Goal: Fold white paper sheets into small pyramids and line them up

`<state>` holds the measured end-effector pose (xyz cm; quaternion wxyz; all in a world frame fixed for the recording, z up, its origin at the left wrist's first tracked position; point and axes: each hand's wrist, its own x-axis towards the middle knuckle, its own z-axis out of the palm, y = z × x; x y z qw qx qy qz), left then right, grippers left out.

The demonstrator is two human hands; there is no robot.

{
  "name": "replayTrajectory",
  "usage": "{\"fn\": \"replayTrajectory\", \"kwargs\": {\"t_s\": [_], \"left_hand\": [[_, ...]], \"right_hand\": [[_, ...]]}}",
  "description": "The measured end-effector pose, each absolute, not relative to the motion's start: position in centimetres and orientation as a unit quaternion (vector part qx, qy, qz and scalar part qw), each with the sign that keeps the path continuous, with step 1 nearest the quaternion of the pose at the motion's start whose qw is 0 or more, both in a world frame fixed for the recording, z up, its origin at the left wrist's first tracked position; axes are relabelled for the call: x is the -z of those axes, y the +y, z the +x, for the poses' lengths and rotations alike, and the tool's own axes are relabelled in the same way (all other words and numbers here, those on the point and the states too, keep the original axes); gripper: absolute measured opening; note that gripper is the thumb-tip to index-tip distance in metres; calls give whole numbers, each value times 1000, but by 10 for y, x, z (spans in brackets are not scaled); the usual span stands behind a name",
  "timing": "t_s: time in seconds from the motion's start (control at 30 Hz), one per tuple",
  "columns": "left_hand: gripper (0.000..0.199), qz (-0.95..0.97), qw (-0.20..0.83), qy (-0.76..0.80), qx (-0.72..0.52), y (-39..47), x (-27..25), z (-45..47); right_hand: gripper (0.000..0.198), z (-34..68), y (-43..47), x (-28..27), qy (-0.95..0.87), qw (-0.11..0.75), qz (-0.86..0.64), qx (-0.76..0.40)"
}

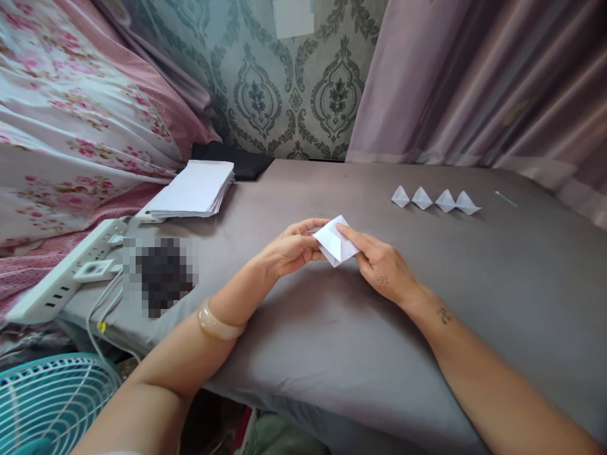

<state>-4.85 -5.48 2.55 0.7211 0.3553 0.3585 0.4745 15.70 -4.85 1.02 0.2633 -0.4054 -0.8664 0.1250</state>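
Over a grey-covered table [303,354], both hands [385,268] gripping folded white paper [337,243], patterned wallpaper [296,95] behind, mauve curtain [455,82] at right.

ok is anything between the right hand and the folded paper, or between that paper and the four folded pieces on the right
Nothing visible stands in the way: the right hand grips the folded white paper. Past this hand, only grey cloth shows between the paper and the four folded paper pieces.
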Motion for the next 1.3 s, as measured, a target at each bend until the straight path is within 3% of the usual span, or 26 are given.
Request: {"fn": "replayTrajectory", "kwargs": {"t_s": [0.13,0.33,0.47,0.6,0.67,1.3], "left_hand": [[48,351,757,327,-444,-54,-28,-53],[25,353,727,394,-437,-55,-25,-48],[26,348,706,409,-462,-54,-22,-47],[31,362,710,384,-467,-53,-22,-49],[32,373,715,372,-459,-53,-21,-49],[24,443,656,422,-442,-60,-14,-37]], "right_hand": [[53,156,-49,-9,-863,246,-428,-109],[63,155,-50,-8,-865,207,-447,-96],[71,156,-44,-15,-788,284,-435,-332],[31,159,-37,-21,-588,363,-444,-570],[29,160,-35,-19,-537,371,-449,-610],[39,153,-39,-20,-536,390,-452,-597]]}}
